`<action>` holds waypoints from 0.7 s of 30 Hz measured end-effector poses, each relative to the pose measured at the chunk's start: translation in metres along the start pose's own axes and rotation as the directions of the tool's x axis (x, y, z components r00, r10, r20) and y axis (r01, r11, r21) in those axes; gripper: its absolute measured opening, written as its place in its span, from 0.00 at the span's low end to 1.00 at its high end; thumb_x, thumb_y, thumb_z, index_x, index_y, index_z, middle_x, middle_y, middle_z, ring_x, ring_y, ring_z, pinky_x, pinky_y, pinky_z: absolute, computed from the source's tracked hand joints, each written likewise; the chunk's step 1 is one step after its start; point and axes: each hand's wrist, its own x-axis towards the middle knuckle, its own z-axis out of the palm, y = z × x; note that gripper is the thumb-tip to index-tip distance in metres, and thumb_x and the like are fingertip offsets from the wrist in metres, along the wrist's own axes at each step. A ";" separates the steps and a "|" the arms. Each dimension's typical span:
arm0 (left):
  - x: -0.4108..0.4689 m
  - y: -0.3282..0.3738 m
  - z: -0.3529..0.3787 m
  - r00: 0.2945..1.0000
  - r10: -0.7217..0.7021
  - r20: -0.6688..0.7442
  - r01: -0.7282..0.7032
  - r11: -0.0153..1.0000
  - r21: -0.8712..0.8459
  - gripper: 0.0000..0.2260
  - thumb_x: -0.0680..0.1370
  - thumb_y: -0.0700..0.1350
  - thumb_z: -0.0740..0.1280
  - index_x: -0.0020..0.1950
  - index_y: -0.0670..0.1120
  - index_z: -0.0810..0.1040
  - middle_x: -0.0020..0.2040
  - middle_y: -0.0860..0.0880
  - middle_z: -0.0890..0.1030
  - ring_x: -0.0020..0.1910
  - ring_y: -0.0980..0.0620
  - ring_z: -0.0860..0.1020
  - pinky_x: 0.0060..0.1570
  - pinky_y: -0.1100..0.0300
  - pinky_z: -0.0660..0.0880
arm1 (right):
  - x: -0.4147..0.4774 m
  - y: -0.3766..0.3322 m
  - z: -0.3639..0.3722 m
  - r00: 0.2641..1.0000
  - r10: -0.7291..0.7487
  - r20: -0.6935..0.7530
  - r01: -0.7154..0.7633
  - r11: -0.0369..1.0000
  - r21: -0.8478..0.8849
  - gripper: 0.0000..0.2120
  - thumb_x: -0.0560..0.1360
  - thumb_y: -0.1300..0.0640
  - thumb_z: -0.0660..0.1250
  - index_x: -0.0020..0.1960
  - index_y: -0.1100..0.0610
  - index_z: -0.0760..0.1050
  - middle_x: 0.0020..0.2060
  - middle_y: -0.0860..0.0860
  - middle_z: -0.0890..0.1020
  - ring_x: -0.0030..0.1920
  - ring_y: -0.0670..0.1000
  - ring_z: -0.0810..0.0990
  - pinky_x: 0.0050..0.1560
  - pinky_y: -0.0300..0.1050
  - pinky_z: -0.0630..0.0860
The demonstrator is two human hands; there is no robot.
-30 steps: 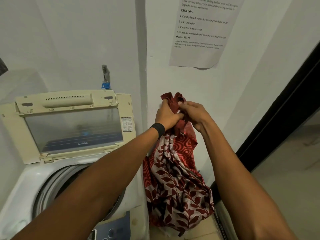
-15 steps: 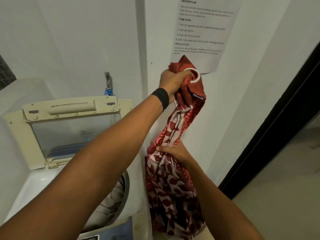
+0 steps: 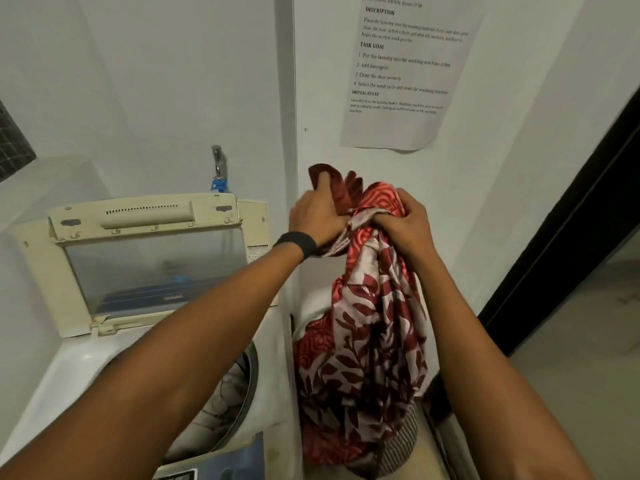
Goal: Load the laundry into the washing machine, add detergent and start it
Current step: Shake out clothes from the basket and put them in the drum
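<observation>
Left forearm (image 3: 173,358) and right forearm (image 3: 485,341): both bare from the frame's lower edge to the wrists. Left wrist: plain black wristband, matte, fabric-like (image 3: 298,242), snug, just behind the left grip (image 3: 317,216). Right wrist bare. Band's fastening cannot be told.

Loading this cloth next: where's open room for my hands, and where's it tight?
Open: the drum mouth between raised lid and control panel, and the washer's bare white top left of it. Tight: right of the washer, where the cloth fills the gap to the wall.
</observation>
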 end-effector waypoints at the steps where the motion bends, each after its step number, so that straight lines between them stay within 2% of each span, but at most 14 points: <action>1: -0.001 0.002 0.004 0.998 0.002 0.065 0.007 0.989 -0.148 0.29 0.74 0.58 0.76 0.63 0.46 0.65 0.48 0.49 0.79 0.44 0.46 0.79 0.40 0.55 0.73 | 0.004 -0.002 0.004 1.000 -0.004 -0.003 0.004 1.000 0.000 0.12 0.70 0.63 0.72 0.51 0.54 0.84 0.47 0.52 0.86 0.48 0.51 0.85 0.53 0.51 0.83; 3: -0.003 0.002 0.002 0.972 -0.009 0.233 0.108 0.902 -0.418 0.30 0.75 0.57 0.76 0.66 0.46 0.64 0.55 0.48 0.78 0.51 0.49 0.79 0.49 0.56 0.75 | 0.010 -0.001 0.008 1.000 0.009 -0.009 -0.009 1.000 0.003 0.10 0.71 0.62 0.72 0.51 0.55 0.84 0.47 0.54 0.85 0.48 0.53 0.85 0.55 0.55 0.82; 5: -0.007 -0.001 -0.002 0.931 -0.027 0.363 0.253 0.764 -0.593 0.29 0.73 0.54 0.73 0.66 0.46 0.64 0.56 0.48 0.76 0.54 0.48 0.78 0.50 0.58 0.76 | 0.011 0.003 0.010 0.999 0.034 0.005 -0.034 0.999 0.013 0.09 0.72 0.64 0.72 0.51 0.60 0.84 0.45 0.56 0.85 0.45 0.52 0.84 0.54 0.57 0.82; 6: -0.009 -0.002 -0.003 0.910 -0.016 0.414 0.288 0.744 -0.604 0.29 0.71 0.54 0.72 0.66 0.46 0.64 0.56 0.47 0.76 0.55 0.48 0.78 0.50 0.58 0.76 | 0.009 0.003 0.011 0.999 0.050 0.015 -0.051 0.998 0.032 0.08 0.72 0.65 0.71 0.51 0.61 0.84 0.44 0.59 0.85 0.44 0.52 0.84 0.54 0.58 0.82; 8: -0.013 -0.005 0.000 0.890 0.025 0.455 0.224 0.846 -0.483 0.36 0.70 0.56 0.76 0.69 0.48 0.61 0.61 0.48 0.75 0.60 0.49 0.78 0.56 0.56 0.78 | 0.003 0.001 0.014 0.994 0.097 0.052 -0.102 0.990 0.095 0.10 0.71 0.68 0.69 0.51 0.62 0.84 0.45 0.61 0.86 0.45 0.55 0.85 0.55 0.58 0.83; 10: -0.014 -0.011 0.006 0.917 0.047 0.397 0.122 0.912 -0.391 0.42 0.66 0.58 0.82 0.70 0.48 0.62 0.65 0.49 0.76 0.63 0.49 0.78 0.64 0.52 0.77 | -0.002 -0.003 0.017 0.979 0.129 0.156 -0.148 0.982 0.117 0.13 0.68 0.69 0.70 0.51 0.60 0.84 0.46 0.60 0.87 0.45 0.55 0.86 0.53 0.55 0.84; 13: -0.013 -0.014 0.013 0.956 0.043 0.291 0.097 0.889 -0.448 0.37 0.68 0.51 0.83 0.68 0.47 0.66 0.63 0.51 0.78 0.62 0.50 0.78 0.66 0.50 0.76 | -0.004 0.001 0.013 0.963 0.120 0.241 -0.160 0.975 0.156 0.18 0.69 0.64 0.75 0.58 0.55 0.84 0.50 0.56 0.87 0.51 0.56 0.87 0.58 0.56 0.83; 15: -0.010 -0.011 0.016 0.968 0.023 0.251 0.099 0.882 -0.460 0.33 0.70 0.49 0.82 0.67 0.48 0.67 0.61 0.52 0.79 0.60 0.50 0.79 0.66 0.50 0.76 | -0.007 0.011 0.009 0.978 0.082 0.193 -0.125 0.966 0.226 0.23 0.72 0.62 0.75 0.66 0.52 0.79 0.56 0.54 0.86 0.56 0.54 0.86 0.61 0.56 0.81; 17: -0.004 -0.008 0.014 0.980 -0.026 0.198 0.126 0.848 -0.514 0.32 0.71 0.48 0.81 0.68 0.49 0.68 0.60 0.53 0.79 0.60 0.51 0.79 0.67 0.50 0.75 | -0.020 0.025 0.011 0.991 0.060 0.123 -0.094 0.952 0.291 0.31 0.75 0.63 0.73 0.75 0.47 0.69 0.62 0.51 0.81 0.60 0.51 0.83 0.60 0.51 0.82; 19: 0.004 -0.005 0.008 0.987 -0.083 0.140 0.152 0.783 -0.603 0.35 0.71 0.47 0.81 0.73 0.47 0.68 0.61 0.55 0.78 0.61 0.52 0.78 0.68 0.53 0.73 | -0.039 0.044 0.020 0.981 0.103 0.164 -0.139 0.964 0.225 0.40 0.76 0.56 0.76 0.79 0.42 0.58 0.67 0.46 0.76 0.62 0.47 0.81 0.60 0.44 0.80; 21: 0.013 -0.001 0.002 0.989 -0.115 0.098 0.151 0.737 -0.658 0.39 0.69 0.48 0.81 0.76 0.47 0.68 0.64 0.54 0.78 0.63 0.52 0.78 0.68 0.54 0.72 | -0.062 0.066 0.033 0.928 0.230 0.295 -0.253 0.967 0.042 0.47 0.70 0.45 0.80 0.80 0.41 0.54 0.69 0.42 0.73 0.65 0.43 0.77 0.64 0.43 0.75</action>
